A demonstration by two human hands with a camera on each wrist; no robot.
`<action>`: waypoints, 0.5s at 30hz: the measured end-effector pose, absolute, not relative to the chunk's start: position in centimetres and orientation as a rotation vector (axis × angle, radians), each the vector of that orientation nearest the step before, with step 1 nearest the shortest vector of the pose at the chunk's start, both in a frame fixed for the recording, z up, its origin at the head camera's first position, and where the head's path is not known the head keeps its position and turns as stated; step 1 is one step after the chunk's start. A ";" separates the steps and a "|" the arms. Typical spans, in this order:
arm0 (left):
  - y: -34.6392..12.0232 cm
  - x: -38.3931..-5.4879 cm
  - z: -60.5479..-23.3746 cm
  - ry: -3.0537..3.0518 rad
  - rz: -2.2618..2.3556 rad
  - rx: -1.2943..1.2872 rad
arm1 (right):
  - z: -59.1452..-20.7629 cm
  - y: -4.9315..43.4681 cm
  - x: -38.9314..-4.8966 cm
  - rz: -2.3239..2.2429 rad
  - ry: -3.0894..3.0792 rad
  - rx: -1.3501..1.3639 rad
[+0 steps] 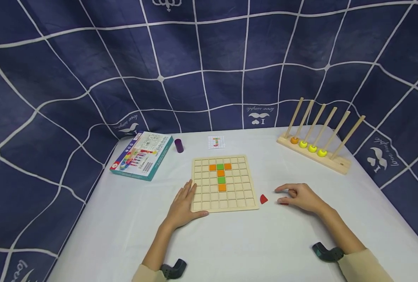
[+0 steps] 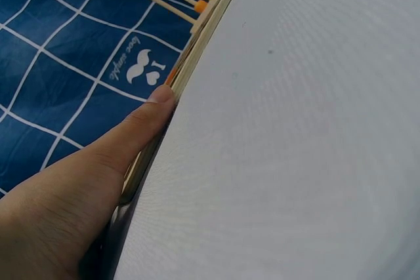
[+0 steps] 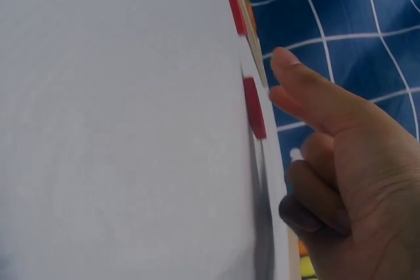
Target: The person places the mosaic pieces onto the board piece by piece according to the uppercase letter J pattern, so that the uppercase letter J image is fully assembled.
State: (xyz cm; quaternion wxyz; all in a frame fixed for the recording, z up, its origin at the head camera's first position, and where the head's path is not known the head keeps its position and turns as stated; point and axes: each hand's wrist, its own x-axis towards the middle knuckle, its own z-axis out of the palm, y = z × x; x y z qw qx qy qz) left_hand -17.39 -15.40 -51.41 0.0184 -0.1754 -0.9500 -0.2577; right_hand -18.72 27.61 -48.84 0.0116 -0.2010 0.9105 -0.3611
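beige cloth sleeves (image 1: 366, 268) nearest, the square pale-wood grid board (image 1: 236, 197) is seemingly steadied by an outstretched left hand (image 1: 182, 205), the right hand (image 1: 302, 197) being held empty, parted, near a flat red wedge (image 1: 263, 199) beside the board.

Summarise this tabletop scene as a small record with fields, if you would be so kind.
Left hand: rests along the left side of the grid board, thumb at near edge
Right hand: thumb and forefinger parted, close to a red piece
Tiles: four orange, two green, forming a T
Second red piece: right of the board
Behind board: pattern card
Far left: box, purple cylinder
Far right: peg stand
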 end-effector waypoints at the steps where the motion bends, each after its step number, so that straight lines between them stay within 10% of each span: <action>1: -15.4 -17.4 -51.4 -2.945 -0.797 -0.550 | -48.9 27.9 -18.6 -1.110 2.830 -0.618; 15: -15.4 -17.3 -51.5 -2.900 -0.799 -0.572 | -49.4 29.0 -20.0 -1.069 2.865 -0.660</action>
